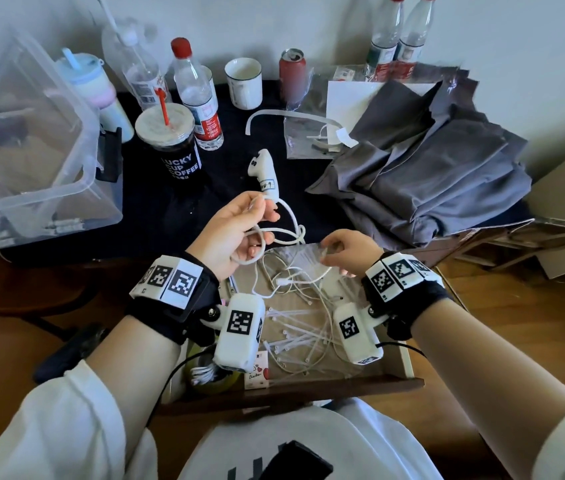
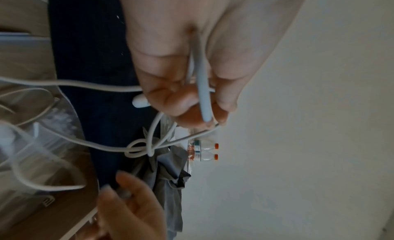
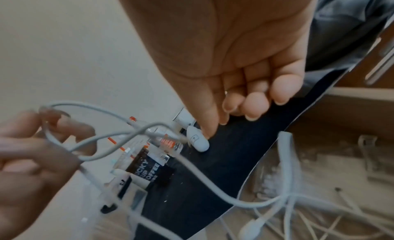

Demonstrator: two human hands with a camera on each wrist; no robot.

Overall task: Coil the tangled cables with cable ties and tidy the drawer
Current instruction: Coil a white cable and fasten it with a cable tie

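- Left hand [image 1: 236, 230]: raised above the far edge of the open drawer [image 1: 402, 362]; its grip is closed around loops of a white cable [image 1: 284, 233], thumb and forefinger pinching the upper strand. In the left wrist view the cable [image 2: 201, 85] runs down between the curled fingers [image 2: 226, 92], and a loose knot hangs just below them.
- Right hand [image 1: 350, 251]: held over the drawer, near the left hand, fingers curled. In the right wrist view the fingers [image 3: 255, 98] bend toward the palm; whether this grip is clamped on the thin clear plastic sheet beside it, or on a strand, cannot be told.
- White cable: from the left hand it trails down into the drawer, where it joins a tangle of thin white wires [image 1: 295, 282].
- Cable ties [image 1: 295, 334]: a scatter of white ties lies loose on the drawer floor, between the two wrist cameras as the head view shows them.
- Dark cloth-covered surface [image 1: 225, 174] beyond the drawer: it carries a white handheld controller [image 1: 263, 174] just beyond the left hand, a black coffee cup [image 1: 170, 147] with a red straw, clear water bottles [image 1: 198, 95], a white mug [image 1: 243, 83], a red can [image 1: 293, 76] and a heap of grey fabric [image 1: 430, 168].
- Clear plastic storage box [image 1: 31, 150]: stands at the left end of the surface, lid tilted up.
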